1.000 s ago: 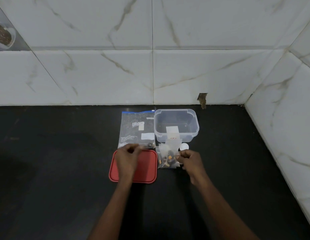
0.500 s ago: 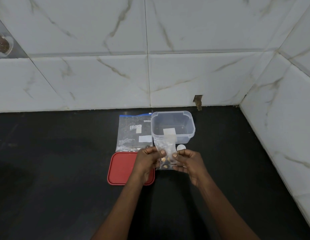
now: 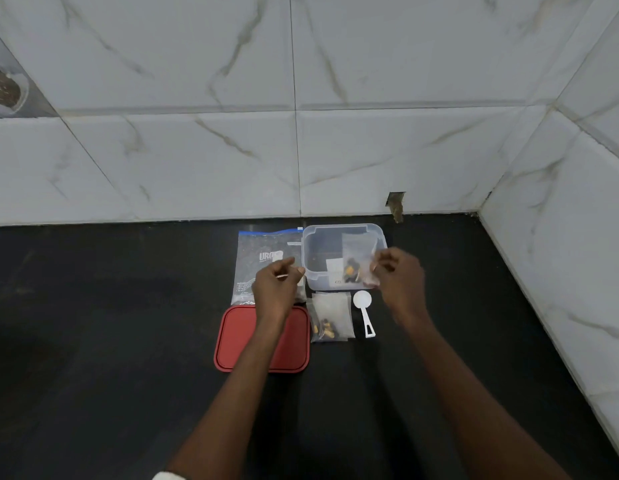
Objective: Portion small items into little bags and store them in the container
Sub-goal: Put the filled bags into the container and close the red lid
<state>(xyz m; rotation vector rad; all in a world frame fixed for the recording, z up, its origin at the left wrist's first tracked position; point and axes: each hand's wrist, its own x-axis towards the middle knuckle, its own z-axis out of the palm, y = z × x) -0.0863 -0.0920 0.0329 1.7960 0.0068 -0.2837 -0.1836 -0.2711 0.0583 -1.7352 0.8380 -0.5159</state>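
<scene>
Head view | right hand (image 3: 400,278) pinches small bag (image 3: 353,252) over container (image 3: 310,258) | left hand (image 3: 275,286) curled, empty

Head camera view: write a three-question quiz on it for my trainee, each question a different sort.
1. True or false: the red lid sits on the clear container.
2. Which thing lies just right of the small bag on the counter? A) a knife B) the white scoop C) a jar
3. Fill in: the right hand pinches the second small bag above the ____.
Key: 1 false; 2 B; 3 container.
</scene>
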